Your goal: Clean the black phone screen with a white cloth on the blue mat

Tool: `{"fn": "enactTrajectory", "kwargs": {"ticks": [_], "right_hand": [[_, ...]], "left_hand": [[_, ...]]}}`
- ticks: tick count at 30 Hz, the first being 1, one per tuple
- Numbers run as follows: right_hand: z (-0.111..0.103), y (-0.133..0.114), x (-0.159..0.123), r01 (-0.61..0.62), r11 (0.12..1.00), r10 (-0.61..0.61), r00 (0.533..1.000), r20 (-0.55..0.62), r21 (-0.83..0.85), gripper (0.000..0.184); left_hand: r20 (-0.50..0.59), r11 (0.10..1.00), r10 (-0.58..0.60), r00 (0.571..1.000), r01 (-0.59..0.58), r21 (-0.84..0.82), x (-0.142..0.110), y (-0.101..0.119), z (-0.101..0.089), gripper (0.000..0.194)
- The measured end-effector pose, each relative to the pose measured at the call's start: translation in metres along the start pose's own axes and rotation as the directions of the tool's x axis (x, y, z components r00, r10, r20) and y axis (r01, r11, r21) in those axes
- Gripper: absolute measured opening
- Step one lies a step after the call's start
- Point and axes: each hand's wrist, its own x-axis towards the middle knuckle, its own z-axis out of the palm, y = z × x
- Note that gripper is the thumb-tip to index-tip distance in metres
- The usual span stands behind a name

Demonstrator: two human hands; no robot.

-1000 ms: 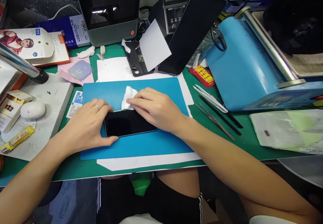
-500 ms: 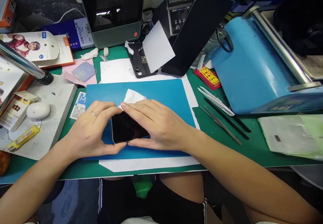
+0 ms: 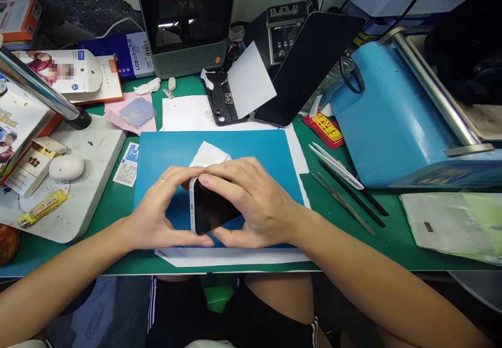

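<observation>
A smartphone (image 3: 215, 205) with a dark screen and a silver edge is held between both hands over a blue mat (image 3: 259, 146). Its left end is tilted up, so the short edge with the port faces left. My left hand (image 3: 157, 212), with a ring on one finger, grips that end, thumb at the near side and fingers at the far side. My right hand (image 3: 254, 206) wraps round the phone from the right and covers much of its right part. A white wipe (image 3: 209, 154) lies on the mat just beyond the fingers.
Tweezers (image 3: 345, 204) and other slim tools lie right of the mat. Behind them stands a blue machine (image 3: 396, 123) with a metal bar. At the back are a phone housing (image 3: 219, 97) and a leaning dark panel (image 3: 306, 70). A lamp base (image 3: 94, 170) holds small items at left.
The phone has been raised and tilted, left end up, and now shows its silver short edge. Both hands have moved slightly right with it; the view has shifted a little.
</observation>
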Motion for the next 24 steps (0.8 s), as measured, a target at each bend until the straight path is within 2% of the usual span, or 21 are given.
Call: {"fn": "enactTrajectory", "kwargs": {"ticks": [2,11,16,24], "right_hand": [[0.001,-0.002,0.000,0.010,1.000,-0.010,1.000,-0.023,0.011,0.066],[0.002,-0.013,-0.002,0.048,0.998,-0.045,0.997,-0.060,0.043,0.067],[0.003,-0.012,-0.004,0.033,0.998,-0.028,0.997,-0.077,0.056,0.066],[-0.001,-0.013,-0.004,0.044,0.998,-0.040,0.996,-0.080,0.050,0.065]], "left_hand": [[0.020,0.999,0.008,1.000,-0.007,-0.032,-0.001,0.000,0.003,0.090],[-0.018,0.983,0.172,0.985,-0.171,0.068,0.000,0.003,0.006,0.099],[-0.018,0.976,0.190,0.982,-0.187,0.112,0.001,0.004,0.006,0.091],[-0.035,0.974,0.198,0.980,-0.193,0.115,0.002,0.005,0.009,0.090]]}}
